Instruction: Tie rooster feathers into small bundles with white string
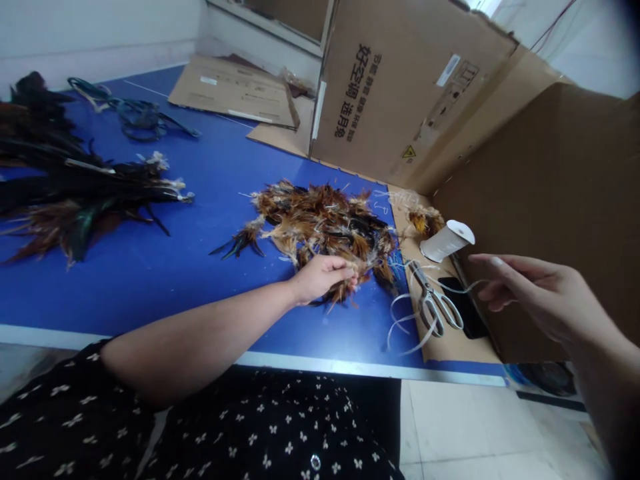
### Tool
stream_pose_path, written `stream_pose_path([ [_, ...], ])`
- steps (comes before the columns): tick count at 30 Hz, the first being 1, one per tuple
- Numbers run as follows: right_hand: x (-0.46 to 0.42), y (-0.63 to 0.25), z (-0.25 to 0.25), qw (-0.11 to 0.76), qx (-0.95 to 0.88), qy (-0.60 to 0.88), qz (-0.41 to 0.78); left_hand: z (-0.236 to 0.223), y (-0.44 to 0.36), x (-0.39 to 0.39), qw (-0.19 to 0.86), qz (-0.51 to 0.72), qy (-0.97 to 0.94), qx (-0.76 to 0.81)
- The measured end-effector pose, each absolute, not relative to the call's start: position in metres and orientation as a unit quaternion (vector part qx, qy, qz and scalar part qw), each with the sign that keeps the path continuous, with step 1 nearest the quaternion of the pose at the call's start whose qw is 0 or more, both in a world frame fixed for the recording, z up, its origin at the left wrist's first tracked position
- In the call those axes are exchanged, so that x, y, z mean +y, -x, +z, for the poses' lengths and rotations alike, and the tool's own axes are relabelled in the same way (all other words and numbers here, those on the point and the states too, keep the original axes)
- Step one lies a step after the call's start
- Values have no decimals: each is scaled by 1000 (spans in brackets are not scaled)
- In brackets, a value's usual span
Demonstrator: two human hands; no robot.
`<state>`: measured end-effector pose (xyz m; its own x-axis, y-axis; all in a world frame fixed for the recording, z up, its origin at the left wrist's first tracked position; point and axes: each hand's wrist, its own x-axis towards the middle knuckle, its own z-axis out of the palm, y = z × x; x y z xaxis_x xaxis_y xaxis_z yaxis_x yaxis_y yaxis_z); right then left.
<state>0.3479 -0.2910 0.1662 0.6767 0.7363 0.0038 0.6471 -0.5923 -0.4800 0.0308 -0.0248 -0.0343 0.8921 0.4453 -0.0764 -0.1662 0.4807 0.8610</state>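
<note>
My left hand (325,277) is closed in a pinch on a small bunch of brown feathers (340,292), at the near edge of a larger pile of brown and black feathers (320,213). To the right, my right hand (545,293) is raised with its fingers drawn together. A narrow white ribbon (463,291) runs into its curled fingers and loops back leftward over the scissors. The scissors (440,307) lie with their blades toward the pile. Behind them a white spool (447,241) rests tilted on the cardboard.
A dark phone (470,320) lies beside the scissors. Large cardboard box walls (390,87) stand at the back and right. Long dark feather bundles (85,180) cover the table's left, with dark green straps (140,117) behind. A flat cardboard piece (235,90) lies at the back.
</note>
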Motion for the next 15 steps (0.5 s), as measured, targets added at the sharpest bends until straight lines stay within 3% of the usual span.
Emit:
stream_pose_path([
  [9, -260, -430, 20, 108, -443, 890, 27, -39, -32, -25, 845, 175, -485, 142],
  [12, -252, -440, 4, 109, -466, 878, 19, -39, -32, -24, 844, 177, -486, 143],
  [15, -254, -455, 20, 119, -453, 883, 15, -40, -33, -24, 838, 185, -495, 140],
])
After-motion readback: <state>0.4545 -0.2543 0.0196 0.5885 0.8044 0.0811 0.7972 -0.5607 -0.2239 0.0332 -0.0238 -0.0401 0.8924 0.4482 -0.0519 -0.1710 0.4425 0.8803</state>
